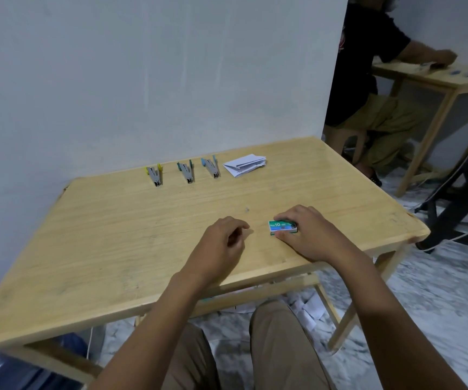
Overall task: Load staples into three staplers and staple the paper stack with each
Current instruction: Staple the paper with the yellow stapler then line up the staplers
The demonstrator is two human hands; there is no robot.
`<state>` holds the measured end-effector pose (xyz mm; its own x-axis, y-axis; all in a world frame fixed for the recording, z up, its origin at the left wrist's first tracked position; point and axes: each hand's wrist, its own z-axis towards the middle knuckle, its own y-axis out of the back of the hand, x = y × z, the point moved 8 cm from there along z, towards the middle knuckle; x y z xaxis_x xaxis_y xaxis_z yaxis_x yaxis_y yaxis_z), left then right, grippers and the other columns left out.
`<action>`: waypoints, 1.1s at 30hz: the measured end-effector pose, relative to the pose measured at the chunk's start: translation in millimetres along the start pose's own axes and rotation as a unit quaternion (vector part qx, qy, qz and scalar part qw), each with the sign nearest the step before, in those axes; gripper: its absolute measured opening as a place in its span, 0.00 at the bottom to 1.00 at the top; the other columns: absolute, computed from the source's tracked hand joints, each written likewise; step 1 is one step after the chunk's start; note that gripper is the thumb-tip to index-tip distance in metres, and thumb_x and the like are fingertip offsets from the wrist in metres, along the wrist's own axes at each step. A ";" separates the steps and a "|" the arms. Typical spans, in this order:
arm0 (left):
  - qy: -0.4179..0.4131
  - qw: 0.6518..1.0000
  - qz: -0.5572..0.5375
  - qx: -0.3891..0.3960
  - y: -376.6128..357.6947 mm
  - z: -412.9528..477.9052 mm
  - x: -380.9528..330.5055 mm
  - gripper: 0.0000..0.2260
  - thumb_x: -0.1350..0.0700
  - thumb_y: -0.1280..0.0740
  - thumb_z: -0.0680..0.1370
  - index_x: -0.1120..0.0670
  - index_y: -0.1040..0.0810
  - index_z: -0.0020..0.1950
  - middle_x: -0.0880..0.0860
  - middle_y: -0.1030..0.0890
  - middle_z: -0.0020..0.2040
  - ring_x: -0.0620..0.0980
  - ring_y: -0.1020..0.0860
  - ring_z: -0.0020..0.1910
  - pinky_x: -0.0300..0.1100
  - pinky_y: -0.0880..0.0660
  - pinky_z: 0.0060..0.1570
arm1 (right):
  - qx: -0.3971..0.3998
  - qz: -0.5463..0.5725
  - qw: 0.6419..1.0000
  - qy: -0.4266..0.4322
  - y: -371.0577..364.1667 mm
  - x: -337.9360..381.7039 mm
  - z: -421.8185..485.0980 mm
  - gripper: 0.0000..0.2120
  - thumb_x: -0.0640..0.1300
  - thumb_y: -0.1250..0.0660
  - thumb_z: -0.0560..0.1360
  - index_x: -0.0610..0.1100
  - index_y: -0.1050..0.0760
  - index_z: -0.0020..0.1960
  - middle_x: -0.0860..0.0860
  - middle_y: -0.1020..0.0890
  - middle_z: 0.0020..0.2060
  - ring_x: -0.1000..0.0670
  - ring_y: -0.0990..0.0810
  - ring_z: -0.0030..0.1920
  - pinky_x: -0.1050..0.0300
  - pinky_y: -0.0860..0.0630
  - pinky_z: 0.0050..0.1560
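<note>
Now right hand point(310, 235) grips rectangular staple box point(280, 227) (green, glossy print).

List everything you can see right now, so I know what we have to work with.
yellow stapler: one, grey with yellow handle, far edge of the table, leftmost of the row
green stapler: one, grey with green handle, middle of the row
blue stapler: one, grey with blue handle, right of the row
paper stack: one, white, right of the staplers
staple box: one, green and white, near the front edge
table: one, light wood
paper scraps: several, white, on the floor under the table
water jug: one, blue, bottom left
second person: one, black shirt, at another table, far right
left hand: loosely curled, holds nothing visible
right hand: grips the staple box
</note>
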<state>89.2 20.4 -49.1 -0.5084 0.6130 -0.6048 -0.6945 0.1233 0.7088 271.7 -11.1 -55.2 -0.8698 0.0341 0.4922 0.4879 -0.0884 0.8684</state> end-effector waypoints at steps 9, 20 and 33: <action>0.027 0.999 0.000 0.024 -2.4 32.2 14.3 0.18 0.58 0.40 0.82 0.55 0.27 0.72 0.51 0.29 0.72 0.47 0.33 0.71 0.36 0.39 0.69 | -0.025 0.011 1.000 0.004 -3.8 -2.3 -5.5 0.18 0.54 0.35 0.79 0.56 0.27 0.68 0.57 0.25 0.59 0.55 0.33 0.61 0.54 0.30 0.58; 0.028 0.996 -0.026 0.086 -5.1 19.5 12.8 0.15 0.59 0.37 0.80 0.52 0.20 0.65 0.47 0.20 0.63 0.38 0.25 0.62 0.31 0.31 0.64 | -0.036 0.016 0.999 0.003 -4.0 -1.8 -4.8 0.19 0.58 0.35 0.77 0.57 0.27 0.67 0.57 0.25 0.60 0.55 0.32 0.61 0.52 0.30 0.61; 0.049 0.996 -0.069 0.026 7.2 -37.6 3.9 0.12 0.61 0.34 0.78 0.54 0.16 0.59 0.43 0.18 0.55 0.27 0.25 0.54 0.23 0.32 0.55 | -0.029 0.024 0.999 0.038 -23.0 27.4 -22.5 0.19 0.59 0.34 0.77 0.58 0.26 0.67 0.59 0.25 0.59 0.56 0.32 0.60 0.52 0.31 0.62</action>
<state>63.1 -5.6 -60.0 -0.4580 0.5088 -0.7289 -0.7351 0.2443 0.6324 234.9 -30.6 -63.1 -0.8496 -0.0462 0.5255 0.5261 -0.1461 0.8378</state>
